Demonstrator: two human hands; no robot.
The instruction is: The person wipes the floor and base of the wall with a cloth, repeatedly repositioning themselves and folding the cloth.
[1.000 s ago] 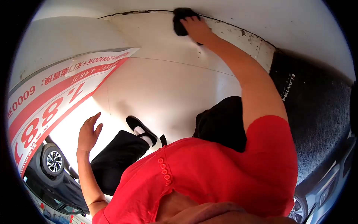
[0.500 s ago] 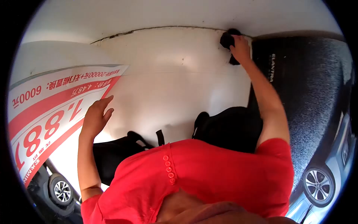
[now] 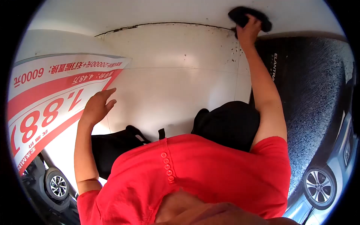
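Observation:
At the upper right, my right hand grips a black oblong thing, blurred, so I cannot tell whether it is a brush or a folded cloth. It is against or close to the white wall, just above where wall and floor meet. Dark specks lie scattered on the pale floor tile below that hand. My left hand is open, thumb apart from the fingers, beside the edge of a red-and-white price poster. Whether it touches the poster, I cannot tell.
A dark panel marked ELANTRA stands close on my right, with a pictured car wheel lower down. Another wheel shows at the lower left. A dark, rough gap runs along the wall's base.
My right hand has moved up from the floor corner to the wall with the black thing. Dark specks now show on the floor there. My left hand stays near the poster.

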